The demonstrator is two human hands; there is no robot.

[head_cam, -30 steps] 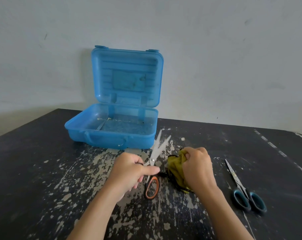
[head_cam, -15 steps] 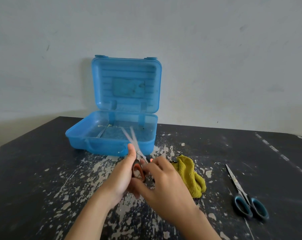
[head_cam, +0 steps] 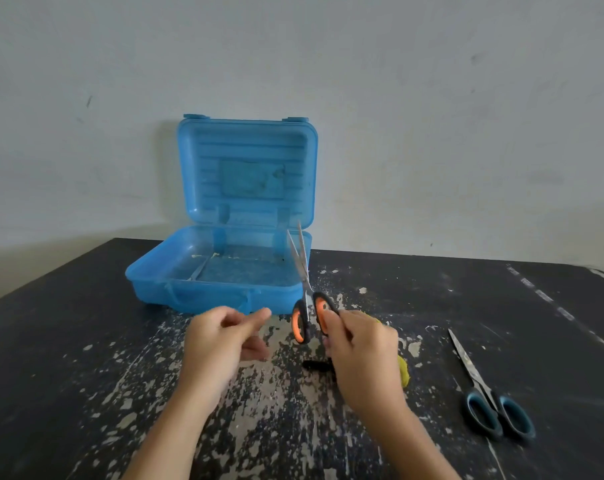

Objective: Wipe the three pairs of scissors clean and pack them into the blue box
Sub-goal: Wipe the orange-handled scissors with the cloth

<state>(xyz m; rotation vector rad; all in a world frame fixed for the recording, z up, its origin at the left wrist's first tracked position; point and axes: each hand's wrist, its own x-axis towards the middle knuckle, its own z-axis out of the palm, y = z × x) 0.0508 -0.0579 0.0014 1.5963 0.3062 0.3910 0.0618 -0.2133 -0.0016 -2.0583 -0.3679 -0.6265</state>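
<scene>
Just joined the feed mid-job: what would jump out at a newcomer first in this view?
The orange-handled scissors, held blades-up by the right hand in front of the open blue box, draw the eye first. The left hand hovers empty beside them. A teal-handled pair lies on the paint-flecked black table at right, and a yellow cloth peeks out behind the right hand.

blue box: translucent plastic | orange-handled scissors: metal blades | table: matt black, flaking paint

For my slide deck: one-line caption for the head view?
Right hand lifts orange-handled scissors toward the open blue plastic box; left hand empty.
</scene>
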